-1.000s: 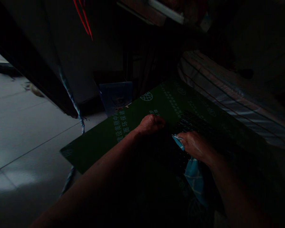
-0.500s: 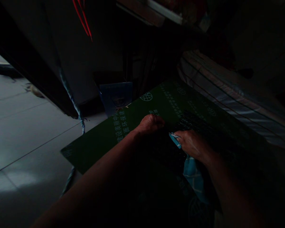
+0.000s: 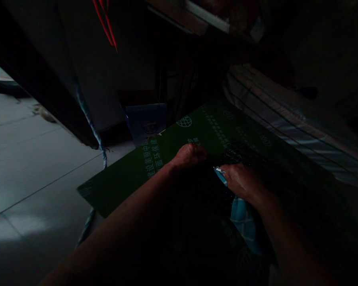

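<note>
Your right hand [image 3: 241,182] pinches a slim metal tool [image 3: 218,170] over the green board [image 3: 122,178], left hand [image 3: 189,155] fisted just beside it, contents too dark to tell; tool likely light, stiff, slippery, so grip low near its tip.

left hand [image 3: 189,155] lay on printed board [image 3: 164,157] | right hand [image 3: 241,182] just right of it, cloth [image 3: 245,222] under it | floor [image 3: 32,167] left of board | panel [image 3: 146,121] behind board | banded stack [image 3: 286,115] behind-right

place: dim workshop or storeroom is indicated | floor: pale tiles [image 3: 32,174] are seen left | stock: green printed sheet [image 3: 167,149], wrapped striped bundle [image 3: 286,115], planks [image 3: 193,18] are kept around
</note>
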`<act>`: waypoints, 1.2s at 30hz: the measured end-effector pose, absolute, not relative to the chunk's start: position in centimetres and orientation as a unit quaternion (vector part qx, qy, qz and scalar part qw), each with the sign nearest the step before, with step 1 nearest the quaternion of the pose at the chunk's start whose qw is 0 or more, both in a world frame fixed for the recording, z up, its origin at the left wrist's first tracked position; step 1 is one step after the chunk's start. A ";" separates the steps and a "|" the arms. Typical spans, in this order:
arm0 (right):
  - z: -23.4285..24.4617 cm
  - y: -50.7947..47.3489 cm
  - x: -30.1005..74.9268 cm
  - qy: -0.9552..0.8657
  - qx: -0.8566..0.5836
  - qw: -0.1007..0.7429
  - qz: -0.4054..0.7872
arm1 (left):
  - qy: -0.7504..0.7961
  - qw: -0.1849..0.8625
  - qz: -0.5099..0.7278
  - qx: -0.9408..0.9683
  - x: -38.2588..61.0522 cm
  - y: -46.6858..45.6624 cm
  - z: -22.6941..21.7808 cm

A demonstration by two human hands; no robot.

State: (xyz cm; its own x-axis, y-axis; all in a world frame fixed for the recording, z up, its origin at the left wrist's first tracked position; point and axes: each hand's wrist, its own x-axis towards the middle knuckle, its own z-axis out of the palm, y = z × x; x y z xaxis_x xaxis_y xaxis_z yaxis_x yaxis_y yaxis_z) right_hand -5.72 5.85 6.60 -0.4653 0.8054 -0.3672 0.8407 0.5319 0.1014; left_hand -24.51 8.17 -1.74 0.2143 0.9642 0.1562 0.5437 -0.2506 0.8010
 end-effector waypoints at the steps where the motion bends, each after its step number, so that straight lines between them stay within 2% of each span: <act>1: 6.7 5.8 -5.8 0.855 0.480 0.189 -0.051 | 0.528 0.310 0.338 0.714 -24.5 8.2 -1.7; 11: 6.6 6.2 -5.6 0.857 0.478 0.167 -0.095 | 0.530 0.310 0.335 0.715 -24.5 8.2 -1.9; 15: 6.3 6.3 -6.1 0.863 0.479 0.131 -0.093 | 0.529 0.306 0.334 0.717 -24.5 8.1 -1.6; 21: 6.5 6.3 -5.7 0.856 0.485 0.158 -0.088 | 0.531 0.304 0.333 0.717 -24.5 8.2 -1.6; 27: 5.7 6.6 -5.4 0.859 0.489 0.104 -0.112 | 0.529 0.304 0.332 0.720 -24.5 8.4 -1.7; 36: 6.0 7.1 -6.2 0.873 0.467 0.107 -0.094 | 0.533 0.306 0.332 0.716 -24.6 8.5 -1.8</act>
